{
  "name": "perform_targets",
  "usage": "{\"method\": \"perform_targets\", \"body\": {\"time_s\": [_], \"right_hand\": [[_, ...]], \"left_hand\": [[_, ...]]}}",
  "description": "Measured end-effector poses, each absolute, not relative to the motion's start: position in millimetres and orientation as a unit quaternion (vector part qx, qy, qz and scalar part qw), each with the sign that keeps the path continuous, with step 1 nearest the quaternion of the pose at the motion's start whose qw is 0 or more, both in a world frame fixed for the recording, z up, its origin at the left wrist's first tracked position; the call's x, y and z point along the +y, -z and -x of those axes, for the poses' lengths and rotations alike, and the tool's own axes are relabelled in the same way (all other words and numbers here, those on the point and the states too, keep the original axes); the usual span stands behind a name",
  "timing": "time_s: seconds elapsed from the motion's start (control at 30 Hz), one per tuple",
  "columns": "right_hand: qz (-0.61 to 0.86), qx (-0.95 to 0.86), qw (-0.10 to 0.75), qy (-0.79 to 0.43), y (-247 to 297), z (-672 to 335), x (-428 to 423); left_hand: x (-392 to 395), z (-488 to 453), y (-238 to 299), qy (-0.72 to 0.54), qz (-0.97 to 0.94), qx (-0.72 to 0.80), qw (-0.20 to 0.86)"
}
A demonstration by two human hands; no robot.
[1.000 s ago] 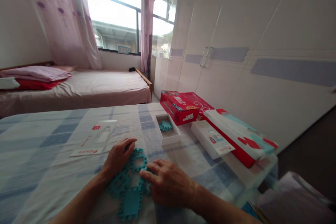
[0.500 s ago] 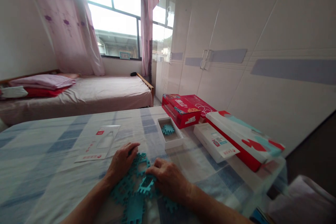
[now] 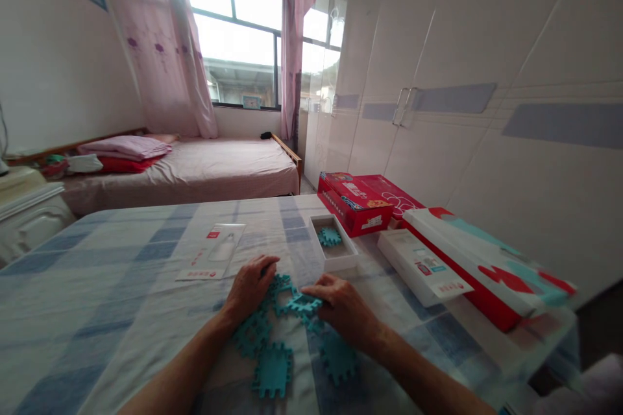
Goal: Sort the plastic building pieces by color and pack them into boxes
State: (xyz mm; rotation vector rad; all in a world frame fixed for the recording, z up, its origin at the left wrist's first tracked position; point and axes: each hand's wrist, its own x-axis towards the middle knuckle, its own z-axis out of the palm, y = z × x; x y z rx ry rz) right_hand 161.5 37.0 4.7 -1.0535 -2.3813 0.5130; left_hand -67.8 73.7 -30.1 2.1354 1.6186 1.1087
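My right hand (image 3: 346,311) pinches a teal square frame tile with notched edges (image 3: 305,303), held tilted. Its near side meets another teal frame tile (image 3: 282,299) on the left; whether the two are locked together I cannot tell. Curled fingers of my left hand (image 3: 252,286) close on the far left edge of that second tile, and the thumb is hidden. Several more notched teal tiles lie around: an openwork one (image 3: 253,334) by my left wrist, a solid one (image 3: 272,369) nearest me, and another solid one (image 3: 338,356) below my right hand.
An open white box (image 3: 335,260) with a teal piece (image 3: 329,237) inside stands beyond my hands. To its right are a white box lid (image 3: 403,266), red boxes (image 3: 357,202) and a long red-white box (image 3: 462,272). A printed card (image 3: 214,253) lies left on the checked tablecloth (image 3: 121,311).
The view has swung left. My right hand has brought its tile up and away from me, beside the left tile. More of the solid tiles on the cloth now shows.
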Motion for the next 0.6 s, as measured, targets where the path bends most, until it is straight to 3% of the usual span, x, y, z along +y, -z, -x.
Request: {"method": "perform_targets", "body": {"time_s": [0.17, 0.37, 0.47, 0.6], "right_hand": [[0.470, -0.815, 0.316, -0.118, -45, -189, 85], [0.541, -0.793, 0.280, 0.031, -55, -181, 111], [0.457, -0.852, 0.252, -0.036, -43, -153, 84], [0.368, -0.902, 0.123, -0.191, -20, -114, 52]], "left_hand": [[72, 66, 27, -0.394, -0.722, 0.553, 0.132], [70, 64, 25, -0.415, -0.696, 0.561, 0.167], [72, 64, 26, -0.428, -0.674, 0.574, 0.183], [75, 66, 29, -0.476, -0.632, 0.576, 0.205]]}}
